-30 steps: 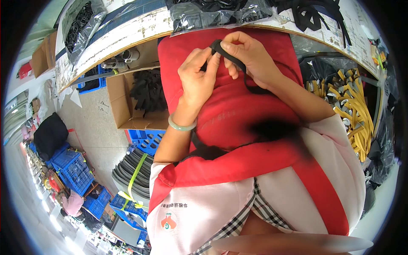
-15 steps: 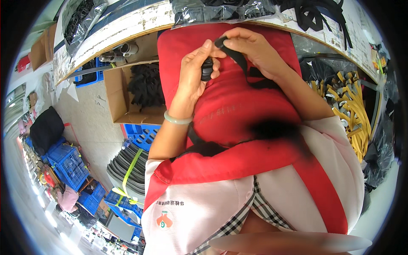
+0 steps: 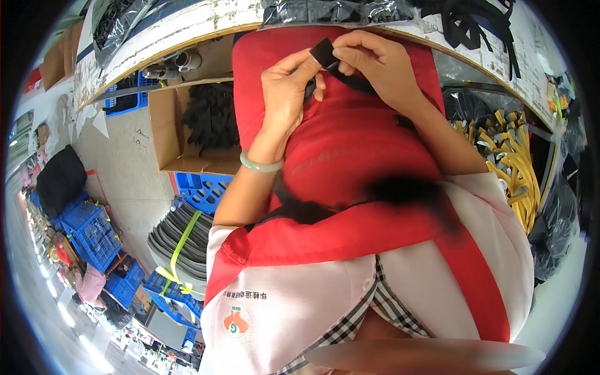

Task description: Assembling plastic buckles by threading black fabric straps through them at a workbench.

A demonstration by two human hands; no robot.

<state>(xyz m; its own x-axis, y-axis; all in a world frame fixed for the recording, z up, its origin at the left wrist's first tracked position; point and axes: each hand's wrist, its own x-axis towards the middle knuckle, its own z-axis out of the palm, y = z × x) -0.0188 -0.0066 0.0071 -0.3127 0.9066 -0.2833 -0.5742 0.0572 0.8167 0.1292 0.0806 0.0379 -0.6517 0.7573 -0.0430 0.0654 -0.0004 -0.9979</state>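
A black webbing strap is held between my two hands above the red apron, its broad flat end turned upward. My left hand, with a pale bangle on the wrist, pinches one edge of that end between thumb and fingers. Behind those fingers a dark piece shows only in part. My right hand is closed on the other side of the strap end with thumb and forefinger. From there the strap runs down below the right fingers, partly hidden by that hand.
Ahead is a worn white table edge with black straps in plastic bags and loose black straps. A cardboard box of black pieces stands left, a coiled webbing bundle nearer. Yellow straps hang at right.
Both hands have risen slightly toward the table. The strap end has turned to show its flat face, and the black plastic buckle in my left hand has become mostly hidden.
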